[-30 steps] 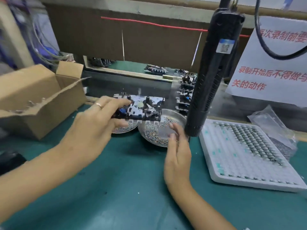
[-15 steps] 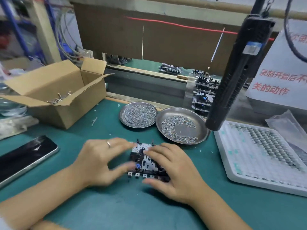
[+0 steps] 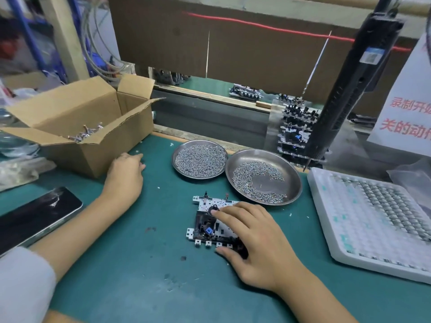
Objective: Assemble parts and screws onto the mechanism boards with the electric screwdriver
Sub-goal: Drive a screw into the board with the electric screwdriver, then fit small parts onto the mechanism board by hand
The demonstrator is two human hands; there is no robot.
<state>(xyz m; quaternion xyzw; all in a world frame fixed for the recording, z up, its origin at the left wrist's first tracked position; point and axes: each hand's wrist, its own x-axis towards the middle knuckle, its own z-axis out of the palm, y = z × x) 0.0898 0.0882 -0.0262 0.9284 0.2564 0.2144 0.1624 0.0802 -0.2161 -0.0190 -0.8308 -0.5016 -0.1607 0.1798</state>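
My right hand (image 3: 261, 241) grips the mechanism board (image 3: 210, 223) flat on the near mat (image 3: 140, 264); my left hand (image 3: 126, 173), loosely curled and holding nothing, reaches far left beside the cardboard box (image 3: 93, 127).

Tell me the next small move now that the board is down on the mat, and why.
Probably the left hand should reach into the cardboard box for a part. It lies beside the box's near corner, holding nothing, and small metal parts show inside. The right hand already holds the mechanism board flat on the green mat, while the electric screwdriver hangs untouched.
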